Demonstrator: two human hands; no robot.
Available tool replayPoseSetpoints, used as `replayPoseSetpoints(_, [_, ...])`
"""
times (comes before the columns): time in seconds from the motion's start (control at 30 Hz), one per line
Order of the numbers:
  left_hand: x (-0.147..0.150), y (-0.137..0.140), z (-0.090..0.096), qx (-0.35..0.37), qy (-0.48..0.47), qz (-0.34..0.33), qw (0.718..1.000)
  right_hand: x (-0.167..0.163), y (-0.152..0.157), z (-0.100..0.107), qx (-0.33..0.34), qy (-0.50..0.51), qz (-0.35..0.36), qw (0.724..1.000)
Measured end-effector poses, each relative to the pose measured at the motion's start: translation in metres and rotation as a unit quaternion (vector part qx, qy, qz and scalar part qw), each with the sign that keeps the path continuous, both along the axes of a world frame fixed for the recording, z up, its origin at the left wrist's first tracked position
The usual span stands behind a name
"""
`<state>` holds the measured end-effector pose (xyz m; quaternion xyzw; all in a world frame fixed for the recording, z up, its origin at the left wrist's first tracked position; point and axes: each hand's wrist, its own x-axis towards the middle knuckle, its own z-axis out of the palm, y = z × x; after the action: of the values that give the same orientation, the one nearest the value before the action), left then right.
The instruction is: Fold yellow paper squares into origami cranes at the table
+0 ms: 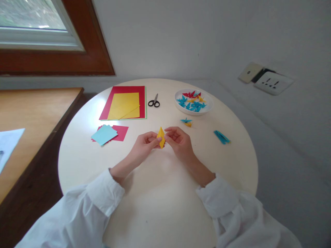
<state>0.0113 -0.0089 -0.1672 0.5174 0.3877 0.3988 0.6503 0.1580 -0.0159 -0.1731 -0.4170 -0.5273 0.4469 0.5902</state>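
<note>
A yellow folded paper (pixel 161 135), shaped like a narrow upright diamond, is held above the front middle of the round white table (pixel 160 206). My left hand (pixel 146 143) pinches its left side, thumb on the near face. From the right, my right hand (pixel 181 141) has its thumb and curled fingers closed at the paper's right edge. Beyond my right hand lie a small blue paper crane (pixel 186 120) and a yellow folded piece (pixel 188 124). The fingers partly hide the diamond's lower half.
A white dish (pixel 178 105) of red, blue and yellow cranes stands at the back right. Black-handled scissors (pixel 154 102) lie beside large yellow sheets (pixel 124 103) on red ones. Blue squares (pixel 104 135) cover red paper (pixel 121 133) at left. Blue folded strips (pixel 221 137) lie right.
</note>
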Motion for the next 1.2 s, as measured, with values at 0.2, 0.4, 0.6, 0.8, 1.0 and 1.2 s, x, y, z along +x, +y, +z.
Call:
replayPoseSetpoints(0.2, [0.001, 0.000, -0.002, -0.007, -0.037, 0.005, 0.999, -0.001, -0.003, -0.002, 0.023, -0.038, -0.002, 0.999])
replayPoseSetpoints(0.4, [0.002, -0.001, 0.002, -0.025, -0.063, 0.032, 0.997, -0.001, -0.006, 0.001, 0.030, -0.081, 0.022, 0.996])
replayPoseSetpoints(0.6, [-0.003, 0.002, 0.003, 0.034, -0.022, 0.047, 0.998, 0.006, -0.001, -0.001, 0.036, -0.063, 0.068, 0.995])
replayPoseSetpoints(0.8, [-0.007, 0.003, 0.002, 0.067, 0.004, 0.049, 0.997, 0.008, 0.000, -0.002, 0.008, -0.058, 0.090, 0.994])
replayPoseSetpoints(1.0, [-0.006, 0.001, 0.008, 0.099, 0.036, 0.040, 0.994, 0.005, -0.002, 0.000, -0.013, -0.016, 0.102, 0.995])
replayPoseSetpoints(1.2, [-0.005, -0.001, 0.008, 0.103, 0.044, 0.038, 0.993, 0.004, -0.002, 0.001, -0.023, -0.004, 0.109, 0.994])
